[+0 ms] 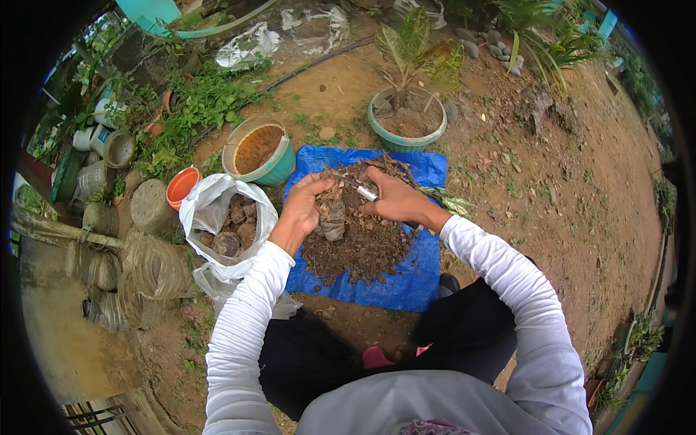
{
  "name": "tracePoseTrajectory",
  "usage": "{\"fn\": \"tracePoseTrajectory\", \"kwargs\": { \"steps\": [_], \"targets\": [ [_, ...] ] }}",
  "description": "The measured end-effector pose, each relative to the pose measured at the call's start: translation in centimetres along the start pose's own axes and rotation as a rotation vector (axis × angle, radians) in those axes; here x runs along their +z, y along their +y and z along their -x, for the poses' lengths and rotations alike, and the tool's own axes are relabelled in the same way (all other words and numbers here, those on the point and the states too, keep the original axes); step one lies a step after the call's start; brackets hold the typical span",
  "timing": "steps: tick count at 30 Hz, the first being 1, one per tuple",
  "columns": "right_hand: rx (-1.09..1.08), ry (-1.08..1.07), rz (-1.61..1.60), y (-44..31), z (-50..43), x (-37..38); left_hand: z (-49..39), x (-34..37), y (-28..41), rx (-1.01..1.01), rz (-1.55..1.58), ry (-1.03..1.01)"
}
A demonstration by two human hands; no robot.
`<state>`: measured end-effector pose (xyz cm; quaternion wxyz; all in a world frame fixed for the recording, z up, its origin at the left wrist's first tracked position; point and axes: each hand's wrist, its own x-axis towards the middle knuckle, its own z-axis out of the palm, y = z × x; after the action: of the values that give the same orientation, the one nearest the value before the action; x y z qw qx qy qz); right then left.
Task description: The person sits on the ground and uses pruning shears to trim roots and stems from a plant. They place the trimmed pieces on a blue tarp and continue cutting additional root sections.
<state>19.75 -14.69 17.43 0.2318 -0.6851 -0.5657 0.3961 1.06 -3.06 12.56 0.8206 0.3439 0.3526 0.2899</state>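
My left hand point(304, 204) grips a dry, fibrous brown plant corm or root piece point(333, 222) above a heap of dark crumbly soil point(361, 258). In my right hand point(399, 197) is a hand tool point(367, 193) with a bright metal section; its slim dark end reaches the top of the root piece. The exact kind of tool cannot be made out. Soil and dry plant scraps lie on a blue tarpaulin point(370, 298) below both hands. Left of the tarpaulin, a white plastic bag point(263, 204) stands gaping, with several brown corms or clods point(226, 243) inside.
Behind the bag are a green pot point(277, 167) with brownish contents and a small orange pot point(184, 187). A potted leafy plant point(408, 142) stands beyond the tarpaulin. Several clear plastic containers point(155, 266) line the left side. A dark hose point(310, 66) crosses the ground.
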Motion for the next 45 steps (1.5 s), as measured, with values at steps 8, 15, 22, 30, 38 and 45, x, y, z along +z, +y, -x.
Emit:
{"fn": "tracePoseTrajectory", "kwargs": {
  "steps": [8, 15, 22, 30, 38, 45],
  "targets": [
    [-0.054, 0.015, 0.007, -0.7, 0.7, -0.2, 0.4, 1.3, -0.8, 0.081, -0.076, -0.014],
    [-0.068, 0.093, 0.1, -0.3, 0.8, 0.5, 0.6, 1.3, -0.9, 0.065, -0.08, -0.026],
    [-0.107, 0.06, 0.109, 0.0, 0.6, -0.2, 0.7, 0.7, -0.1, -0.061, -0.043, -0.064],
    [-0.247, 0.045, 0.151, 0.9, 0.5, -0.6, 0.7, 0.1, 0.2, -0.14, -0.098, -0.175],
    [0.112, -0.186, -0.403, 1.4, -0.3, -0.1, 0.4, -0.4, 0.3, 0.01, -0.386, -0.227],
    [0.039, -0.021, -0.121, 2.3, -0.5, 0.5, 0.4, 0.3, 0.5, -0.053, -0.15, -0.078]
  ]
}}
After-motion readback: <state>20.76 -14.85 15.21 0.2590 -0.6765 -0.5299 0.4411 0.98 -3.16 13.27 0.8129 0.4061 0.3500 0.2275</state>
